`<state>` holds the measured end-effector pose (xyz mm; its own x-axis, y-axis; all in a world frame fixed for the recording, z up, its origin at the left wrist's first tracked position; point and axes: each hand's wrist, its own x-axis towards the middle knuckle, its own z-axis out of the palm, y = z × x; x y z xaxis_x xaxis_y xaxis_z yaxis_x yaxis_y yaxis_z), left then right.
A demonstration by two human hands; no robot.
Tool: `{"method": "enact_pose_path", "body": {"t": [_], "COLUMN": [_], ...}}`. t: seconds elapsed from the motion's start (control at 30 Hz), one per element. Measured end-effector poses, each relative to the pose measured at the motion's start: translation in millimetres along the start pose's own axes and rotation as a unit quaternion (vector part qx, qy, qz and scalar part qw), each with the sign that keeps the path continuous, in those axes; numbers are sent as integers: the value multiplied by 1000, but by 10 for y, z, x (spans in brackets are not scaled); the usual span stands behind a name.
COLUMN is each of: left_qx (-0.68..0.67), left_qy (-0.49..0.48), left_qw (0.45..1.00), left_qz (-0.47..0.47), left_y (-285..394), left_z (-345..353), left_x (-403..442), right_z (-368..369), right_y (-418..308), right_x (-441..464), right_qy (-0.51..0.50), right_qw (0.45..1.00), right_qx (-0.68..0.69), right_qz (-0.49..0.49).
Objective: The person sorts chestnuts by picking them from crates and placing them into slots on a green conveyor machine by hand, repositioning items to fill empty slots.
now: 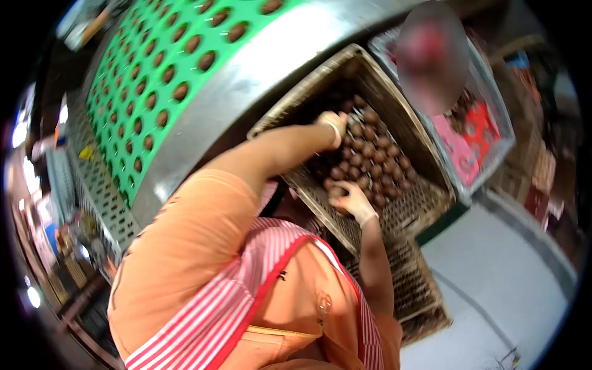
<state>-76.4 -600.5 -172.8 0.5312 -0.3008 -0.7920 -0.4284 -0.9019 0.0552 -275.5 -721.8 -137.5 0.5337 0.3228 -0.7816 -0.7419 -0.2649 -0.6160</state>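
Note:
Many round brown balls (pixel 369 150) lie in a worn, slatted crate (pixel 431 166). My left hand (pixel 333 125), in a pale glove, reaches over the crate's near side to the upper left edge of the pile; its fingertips are blurred and partly hidden, so its grip cannot be made out. Lower down, my right hand (pixel 353 202), also in a pale glove, is at the pile's lower edge with its thumb and fingers curved around a brown ball.
A green panel (pixel 139 92) with rows of holes holding brown balls slopes at the upper left, with a metal rim (pixel 216 92). A grey bin (pixel 502 123) with red and pink pieces stands beyond the crate, near a person's blurred head. Another crate (pixel 416 290) sits below.

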Motion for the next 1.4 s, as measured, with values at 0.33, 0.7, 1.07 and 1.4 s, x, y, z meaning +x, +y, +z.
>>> {"method": "enact_pose_path", "body": {"t": [0.33, 0.7, 1.07, 1.4], "left_qx": [-93, -809, -782, -381], "left_qy": [35, 15, 488, 379], "left_qw": [991, 453, 382, 713], "left_qz": [94, 374, -61, -451], "left_y": [-114, -1250, -3605, -4522], "left_z": [72, -637, 1141, 1427], "left_x": [-141, -2221, -4481, -4230], "right_z": [-293, 207, 1926, 2517], "right_y": [-362, -2056, -3345, -3738], "right_x": [-372, -180, 384, 536], "right_qy": [62, -15, -300, -295], "right_qw": [941, 872, 900, 917], "right_qx": [324, 439, 239, 157], "right_qz": [-74, -216, -208, -219]}}
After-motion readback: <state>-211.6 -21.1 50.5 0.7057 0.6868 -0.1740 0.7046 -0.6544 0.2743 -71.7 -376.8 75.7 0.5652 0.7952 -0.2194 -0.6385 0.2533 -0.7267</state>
